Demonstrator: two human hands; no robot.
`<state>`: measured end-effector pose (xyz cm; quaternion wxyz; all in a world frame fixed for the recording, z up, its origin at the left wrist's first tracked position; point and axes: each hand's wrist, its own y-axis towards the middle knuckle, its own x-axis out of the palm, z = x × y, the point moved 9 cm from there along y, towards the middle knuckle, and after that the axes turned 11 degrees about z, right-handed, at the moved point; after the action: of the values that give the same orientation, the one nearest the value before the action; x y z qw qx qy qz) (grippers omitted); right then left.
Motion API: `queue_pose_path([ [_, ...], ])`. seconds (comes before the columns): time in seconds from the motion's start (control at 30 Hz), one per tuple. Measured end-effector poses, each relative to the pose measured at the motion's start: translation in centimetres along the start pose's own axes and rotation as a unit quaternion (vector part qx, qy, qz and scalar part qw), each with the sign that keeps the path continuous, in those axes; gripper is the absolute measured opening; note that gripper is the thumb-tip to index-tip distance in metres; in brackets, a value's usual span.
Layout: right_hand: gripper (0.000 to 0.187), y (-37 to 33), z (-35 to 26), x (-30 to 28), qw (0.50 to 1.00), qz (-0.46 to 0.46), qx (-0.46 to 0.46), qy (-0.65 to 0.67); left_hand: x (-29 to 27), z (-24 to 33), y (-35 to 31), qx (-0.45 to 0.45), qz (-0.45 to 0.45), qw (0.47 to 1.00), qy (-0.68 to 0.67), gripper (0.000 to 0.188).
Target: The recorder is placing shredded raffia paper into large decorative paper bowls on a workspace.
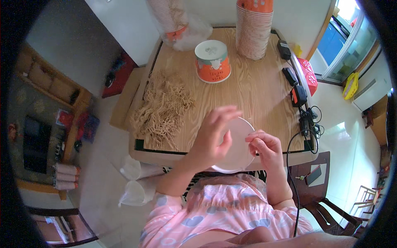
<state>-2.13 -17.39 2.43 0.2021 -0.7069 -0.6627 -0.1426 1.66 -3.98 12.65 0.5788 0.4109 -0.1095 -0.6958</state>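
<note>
A paper bucket (239,151), white inside, is at the table's near edge in front of me. My right hand (265,148) pinches its rim on the right with thumb and fingertips. My left hand (216,134) is at the bucket's left side, fingers apart and slightly blurred, holding nothing that I can see. Farther back, an orange and green printed paper bucket (213,68) stands upside down on the table, its white base up. A heap of tan twisted paper cords (163,111) lies on the left of the table.
A tall stack of nested buckets (254,31) stands at the back right, another stack (169,18) in clear plastic at the back left. Black adapters and cables (298,96) run along the table's right edge. A brown chair (311,177) holds a phone and paper.
</note>
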Motion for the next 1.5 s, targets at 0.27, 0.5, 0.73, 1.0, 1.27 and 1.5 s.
queue_pose_path([
  [0.27, 0.014, -0.6, -1.7, 2.4, 0.968, 0.011, -0.161, -0.192, 3.6, -2.1, -5.7, -0.125, -0.056, 0.986, -0.09, 0.028],
  [0.5, 0.013, -0.5, -1.9, 3.1, 0.958, 0.005, -0.194, -0.211, 2.9, -3.0, -5.7, -0.167, -0.027, 0.978, -0.122, 0.019],
  [0.73, 0.015, 0.2, -3.1, 1.6, 0.963, 0.052, -0.184, -0.189, 2.2, -2.3, -6.6, -0.099, -0.009, 0.989, -0.109, 0.021],
  [1.0, 0.016, -0.5, -2.2, 3.8, 0.978, -0.024, -0.157, -0.133, 1.9, -2.6, -5.8, -0.156, 0.015, 0.976, -0.151, 0.015],
  [1.27, 0.016, -0.3, -1.9, 3.7, 0.974, -0.037, -0.159, -0.155, 1.2, -1.8, -4.8, -0.177, 0.023, 0.968, -0.179, 0.016],
  [1.5, 0.018, -0.2, -1.4, 3.1, 0.978, -0.02, -0.152, -0.141, 2.6, -2.6, -6.7, -0.121, -0.035, 0.98, -0.151, 0.024],
])
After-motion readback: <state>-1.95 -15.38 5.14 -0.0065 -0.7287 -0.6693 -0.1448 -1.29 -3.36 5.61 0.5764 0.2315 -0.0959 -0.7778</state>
